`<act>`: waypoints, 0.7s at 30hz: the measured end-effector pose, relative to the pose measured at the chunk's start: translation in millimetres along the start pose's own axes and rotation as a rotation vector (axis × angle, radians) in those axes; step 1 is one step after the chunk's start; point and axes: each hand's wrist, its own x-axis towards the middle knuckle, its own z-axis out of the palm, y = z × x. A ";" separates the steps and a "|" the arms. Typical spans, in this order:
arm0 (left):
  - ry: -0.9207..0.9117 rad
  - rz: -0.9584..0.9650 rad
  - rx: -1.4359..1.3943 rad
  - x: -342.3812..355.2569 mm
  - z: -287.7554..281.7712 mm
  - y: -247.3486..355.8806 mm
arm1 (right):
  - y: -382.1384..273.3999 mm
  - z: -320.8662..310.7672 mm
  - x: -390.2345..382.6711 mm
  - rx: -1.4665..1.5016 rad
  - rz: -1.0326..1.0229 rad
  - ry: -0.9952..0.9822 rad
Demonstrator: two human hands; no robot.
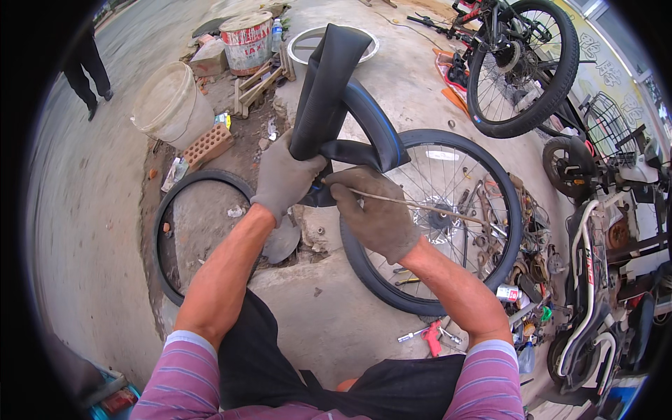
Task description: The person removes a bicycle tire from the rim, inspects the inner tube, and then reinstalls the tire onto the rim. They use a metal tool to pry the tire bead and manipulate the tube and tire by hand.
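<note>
A folded black inner tube (318, 91) with a blue line rises in front of me. My left hand (287, 178), in a grey glove, grips its lower part. My gloved right hand (371, 210) is closed, pinching a thin tan hose or rod (448, 210) at the bottom of the tube, beside the left hand; what exactly the fingertips touch is partly hidden. Below my right hand lies a spoked wheel (502, 224) with a black tyre. A bare black tyre (168, 231) lies on the left. A red air gun (432, 339) rests near my right knee.
Buckets (168, 105), a painted tin (245, 49), a white basin (364, 52) and a brick (206, 147) stand or lie ahead. Another person's legs (87, 73) are at upper left. A bicycle (521, 98), a scooter (588, 280) and scattered tools and parts (532, 238) crowd the right.
</note>
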 end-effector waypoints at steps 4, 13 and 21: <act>0.011 0.010 0.038 1.9 3.1 -5.0 | 1.6 0.7 -1.0 0.015 0.107 -0.073; -0.182 -0.176 -0.178 12.2 3.3 -34.1 | 33.2 -105.7 -52.2 0.303 0.780 -0.143; -0.242 -0.223 -0.333 12.9 14.9 -43.2 | 136.4 -312.8 -211.6 0.302 1.418 0.568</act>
